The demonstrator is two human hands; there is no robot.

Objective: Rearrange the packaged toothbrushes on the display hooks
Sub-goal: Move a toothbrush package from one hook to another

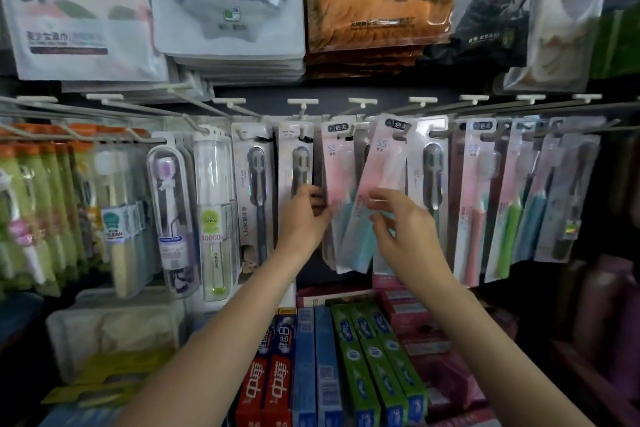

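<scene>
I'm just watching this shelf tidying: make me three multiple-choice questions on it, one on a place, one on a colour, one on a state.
1. Where do the toothpaste boxes lie?
A. above the towels
B. below the hanging toothbrushes
C. on the hooks

2. What colours is the tilted toothbrush pack?
A. pink and pale blue
B. black
C. orange

3. What is the right hand doing?
A. hanging idle
B. resting on a towel
C. pinching the tilted pack

Answers: 1 B, the boxes sit under the row; 2 A, pink top, blue bottom; 3 C, its fingers curl onto the pack, with the left hand beside.
</scene>
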